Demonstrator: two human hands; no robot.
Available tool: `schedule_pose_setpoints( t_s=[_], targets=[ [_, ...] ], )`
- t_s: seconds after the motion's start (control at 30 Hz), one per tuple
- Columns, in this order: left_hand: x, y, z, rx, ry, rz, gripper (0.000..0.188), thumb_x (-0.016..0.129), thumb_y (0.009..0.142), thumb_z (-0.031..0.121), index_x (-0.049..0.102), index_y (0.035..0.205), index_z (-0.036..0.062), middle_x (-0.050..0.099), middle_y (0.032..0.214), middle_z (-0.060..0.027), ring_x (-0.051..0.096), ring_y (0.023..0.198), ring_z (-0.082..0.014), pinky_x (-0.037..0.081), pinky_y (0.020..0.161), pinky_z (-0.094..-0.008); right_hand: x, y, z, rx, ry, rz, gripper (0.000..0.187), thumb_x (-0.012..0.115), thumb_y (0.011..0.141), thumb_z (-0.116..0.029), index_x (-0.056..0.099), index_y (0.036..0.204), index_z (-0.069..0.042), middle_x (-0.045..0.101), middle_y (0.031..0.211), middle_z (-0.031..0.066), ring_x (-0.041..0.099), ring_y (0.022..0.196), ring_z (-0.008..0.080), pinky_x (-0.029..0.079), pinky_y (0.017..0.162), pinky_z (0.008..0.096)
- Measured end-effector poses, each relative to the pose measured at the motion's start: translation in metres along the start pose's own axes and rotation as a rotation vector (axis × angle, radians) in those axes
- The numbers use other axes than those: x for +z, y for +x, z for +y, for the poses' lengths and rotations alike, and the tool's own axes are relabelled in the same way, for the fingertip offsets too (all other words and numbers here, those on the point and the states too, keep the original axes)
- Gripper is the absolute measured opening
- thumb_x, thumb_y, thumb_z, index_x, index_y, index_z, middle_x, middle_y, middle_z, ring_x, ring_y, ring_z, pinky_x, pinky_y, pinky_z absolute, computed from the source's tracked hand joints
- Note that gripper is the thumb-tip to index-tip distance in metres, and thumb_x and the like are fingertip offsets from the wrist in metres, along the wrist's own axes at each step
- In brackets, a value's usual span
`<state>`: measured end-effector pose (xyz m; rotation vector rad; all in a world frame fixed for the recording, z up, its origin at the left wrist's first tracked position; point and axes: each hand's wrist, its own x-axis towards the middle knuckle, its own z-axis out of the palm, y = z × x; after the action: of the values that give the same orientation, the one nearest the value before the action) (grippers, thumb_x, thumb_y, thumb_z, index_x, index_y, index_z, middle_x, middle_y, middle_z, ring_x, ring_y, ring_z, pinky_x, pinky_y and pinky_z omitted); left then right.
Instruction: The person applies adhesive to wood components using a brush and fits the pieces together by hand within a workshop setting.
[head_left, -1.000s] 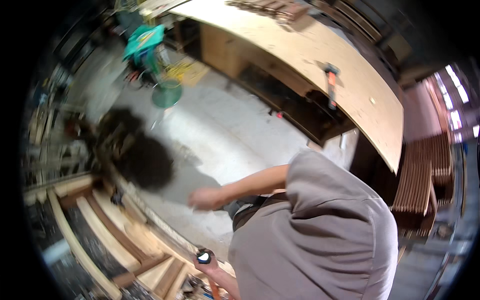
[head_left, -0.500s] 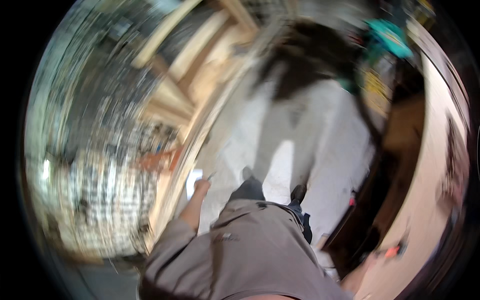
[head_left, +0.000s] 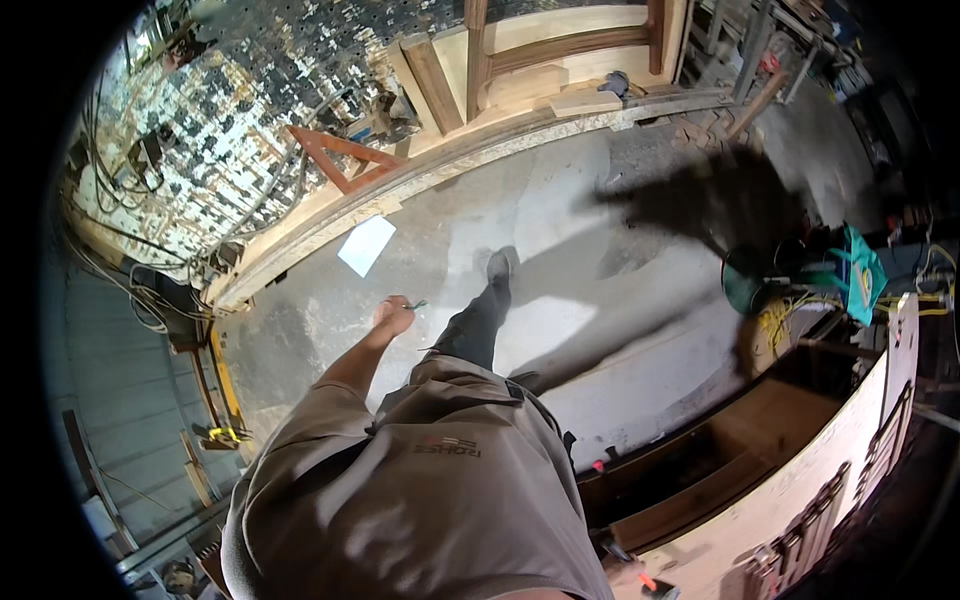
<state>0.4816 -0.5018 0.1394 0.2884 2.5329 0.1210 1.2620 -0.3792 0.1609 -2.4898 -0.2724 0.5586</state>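
My left hand is closed above the concrete floor, left of my legs. A small, thin, dark greenish piece sticks out between its fingers; its kind is unclear. Just beyond that hand, a white sheet of paper shows against the floor, near the workbench edge. My right hand is at the lower right, by the edge of a light wooden panel. It is closed around a black tool with an orange part, partly hidden and too small to name.
A long workbench crosses the far side, bearing an orange triangular square and a wooden frame. On the right stands an open wooden cabinet; a teal bag hangs beyond it. Cables dangle at the left.
My view has swung round, so the workbench now runs across the far side and the blur is gone. One leg has stepped forward. Both hands stay closed.
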Motion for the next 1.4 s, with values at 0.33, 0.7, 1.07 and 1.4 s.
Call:
schedule_pose_setpoints(
  t_s=[0.33, 0.7, 1.07, 1.4],
  targets=[
    [-0.051, 0.182, 0.11, -0.029, -0.202, 0.151, 0.021, 0.054, 0.078, 0.02, 0.066, 0.09, 0.008, 0.065, 0.101, -0.0176, 0.061, 0.095, -0.0361, 0.05, 0.08, -0.0442, 0.278, -0.282, -0.279, -0.471, 0.062, -0.936, 0.015, 0.058, 0.093, -0.024, 0.049, 0.089, -0.013, 0.04, 0.055, -0.0032, 0.038, 0.042, 0.0072, 0.029, 0.034, 0.0237],
    [-0.17, 0.312, 0.253, 0.264, -0.785, 0.455, 0.018, 0.066, 0.075, 0.018, 0.067, 0.089, 0.0067, 0.065, 0.078, -0.0184, 0.066, 0.075, -0.0335, 0.052, 0.066, -0.0359, 0.696, -0.703, -0.46, -1.795, -0.422, -1.247, 0.022, 0.053, 0.09, -0.022, 0.047, 0.099, -0.002, 0.06, 0.077, 0.0251, 0.059, 0.072, 0.0449, 0.045, 0.06, 0.051],
    [0.01, 0.192, 0.209, -0.834, -1.215, -0.037, 0.019, 0.067, 0.076, 0.014, 0.066, 0.089, 0.0004, 0.058, 0.063, -0.0053, 0.052, 0.051, -0.0113, 0.042, 0.044, -0.0268, 0.838, -0.848, -0.438, -2.031, -0.81, -1.148, 0.03, 0.047, 0.093, -0.027, 0.044, 0.1, 0.003, 0.062, 0.073, 0.0255, 0.062, 0.072, 0.0446, 0.049, 0.065, 0.0531],
    [0.039, 0.194, 0.245, -0.759, -1.298, -0.036, 0.024, 0.066, 0.078, 0.016, 0.066, 0.094, -0.0014, 0.058, 0.065, -0.0032, 0.051, 0.051, -0.009, 0.039, 0.044, -0.0257, 0.807, -0.862, -0.462, -1.866, -0.287, -1.271, 0.034, 0.049, 0.094, -0.028, 0.042, 0.103, 0.005, 0.06, 0.068, 0.0269, 0.062, 0.067, 0.0433, 0.045, 0.057, 0.0511]
  ],
)
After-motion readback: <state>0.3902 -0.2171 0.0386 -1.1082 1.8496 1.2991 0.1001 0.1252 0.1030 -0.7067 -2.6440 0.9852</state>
